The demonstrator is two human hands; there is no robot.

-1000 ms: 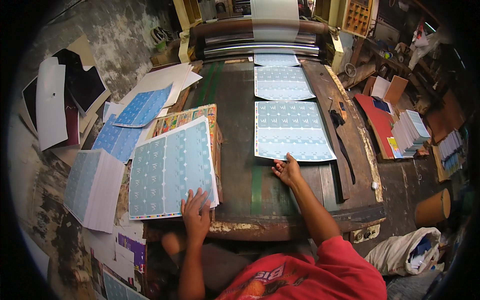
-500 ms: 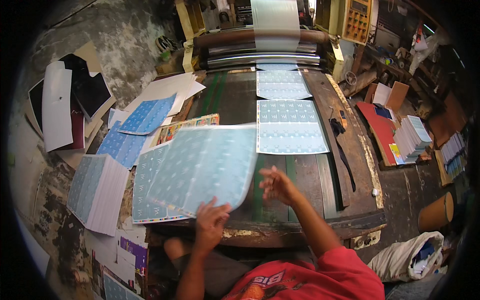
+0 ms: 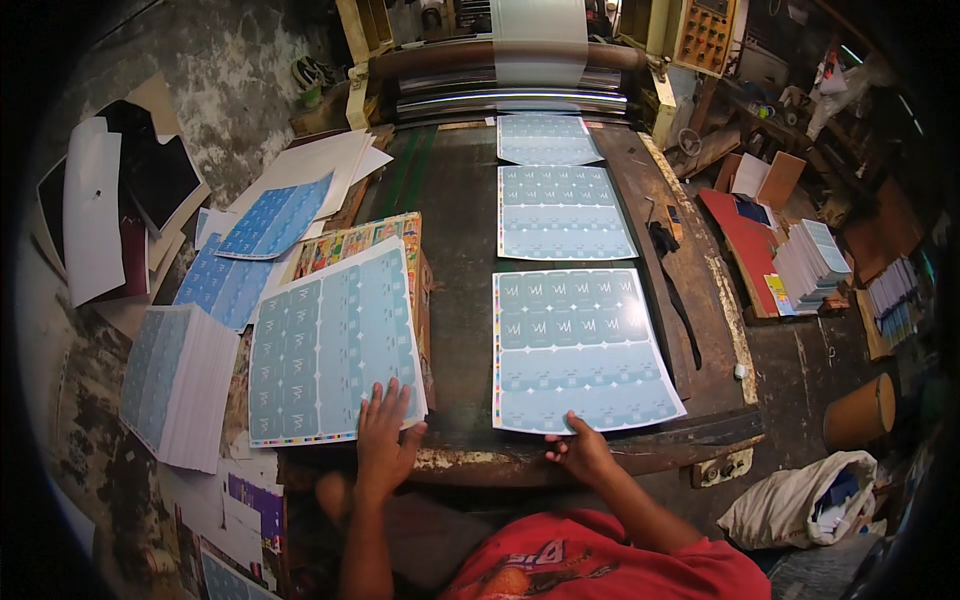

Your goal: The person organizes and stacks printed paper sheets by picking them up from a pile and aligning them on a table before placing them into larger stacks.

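Note:
My left hand (image 3: 385, 440) lies with its fingers outstretched on the lower right corner of a pale blue printed sheet (image 3: 310, 350). That sheet rests on top of a pile at the left of the machine's table. My right hand (image 3: 585, 452) pinches the lower edge of another pale blue printed sheet (image 3: 570, 340), thumb on top and fingers beneath. Farther up the table two more such sheets follow in a row, a middle sheet (image 3: 562, 208) and a far sheet (image 3: 545, 138) near the rollers.
Metal and brown rollers (image 3: 510, 100) span the far end, with a control panel (image 3: 704, 38) at their right. A thick stack of printed sheets (image 3: 185, 385) leans at the left. A black strap (image 3: 680, 290) lies along the table's right side. A white sack (image 3: 800, 500) stands lower right.
The sheet that was swinging over the left pile now lies flat on it. My right hand has come down to the near edge of a sheet, and the row of sheets has moved nearer.

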